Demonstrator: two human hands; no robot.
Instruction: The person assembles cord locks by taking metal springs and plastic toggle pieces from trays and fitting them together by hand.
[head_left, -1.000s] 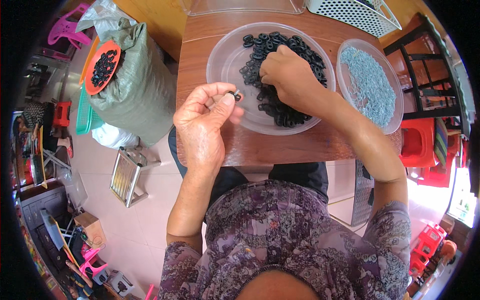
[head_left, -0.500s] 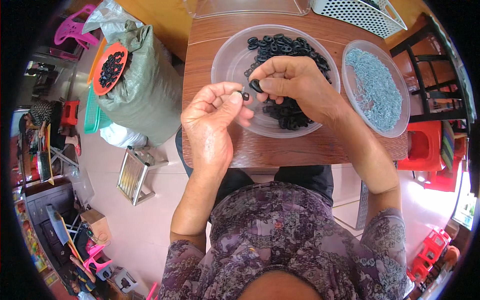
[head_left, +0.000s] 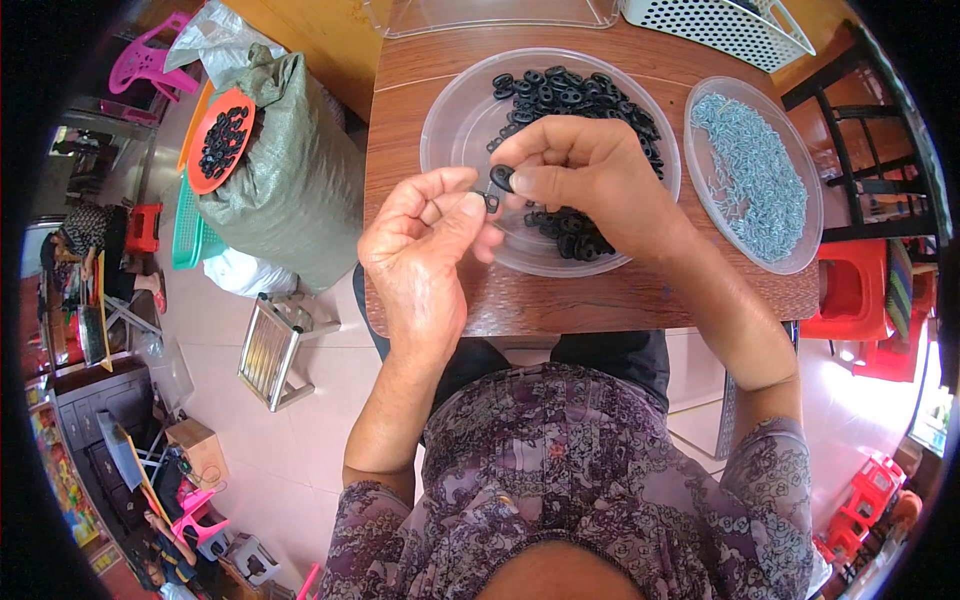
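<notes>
My left hand (head_left: 415,250) is closed, its thumb and fingers pinching a small black part with a hole (head_left: 491,202). In my right hand (head_left: 585,175) an oval black plastic piece (head_left: 502,178) is gripped between thumb and fingertips, just above the left hand's part. Whether the two parts touch, I cannot tell. Both hands are over a round clear plastic bowl (head_left: 440,125) that holds a heap of similar black pieces (head_left: 570,95). My right hand and wrist hide some of the heap.
Right of the bowl, a clear oval tray (head_left: 697,165) holds many small silvery-blue screw-like pieces (head_left: 755,175). A white perforated basket (head_left: 690,30) stands at the table's (head_left: 400,120) far right. On the left, an orange plate (head_left: 195,172) of black pieces rests against a full green sack (head_left: 300,180).
My right hand has shifted slightly left, and its black piece has turned and tilted. The part in my left hand sits slightly lower. Both grips have stayed closed.
</notes>
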